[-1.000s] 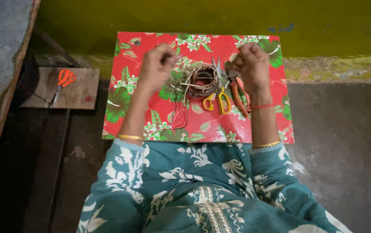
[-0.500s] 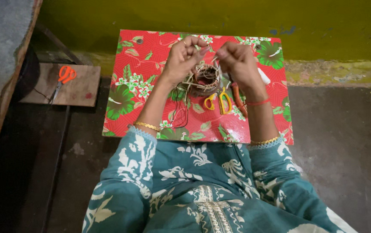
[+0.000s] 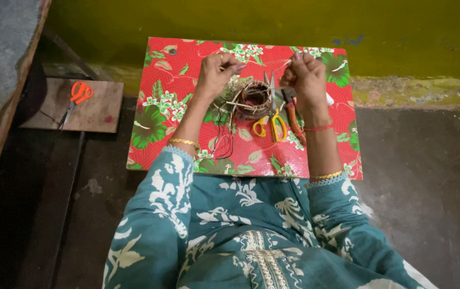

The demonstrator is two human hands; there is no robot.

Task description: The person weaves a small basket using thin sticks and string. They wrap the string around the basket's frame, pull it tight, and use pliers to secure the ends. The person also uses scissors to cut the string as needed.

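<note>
So looking straight down here. Far left there's a pair of orange-handled scissors [image 3: 74, 99] lying on a small wooden board [image 3: 99, 109] on the dark floor, well apart from everything else.

Then you get the worktop [image 3: 160, 80], covered in a red oilcloth with a green and white floral print. The left hand [image 3: 216, 72] is raised over the upper middle of it, fingers curled closed and pinching one end of a thin pale wire [image 3: 265, 65]. There's a gold bangle on that wrist. The strand is really fine, so it's hard to follow the whole way, but it runs across to the other hand.

Between and just below the two hands sits a coil of wire [image 3: 254, 99], brownish, with loose ends sticking out to the left and a dark loop trailing down toward the person. Right beside the coil, on its lower right, are yellow-handled scissors [image 3: 270, 126], and next to those a tool with orange-red handles, looks like pliers [image 3: 294, 118], partly under the right forearm.

The right hand [image 3: 305, 72] is up at the same height as the left one, fingers closed in a fist around the other end of the wire. Red thread on that wrist, gold bangle further down. Teal sleeves with white leaf print on both arms.
</note>
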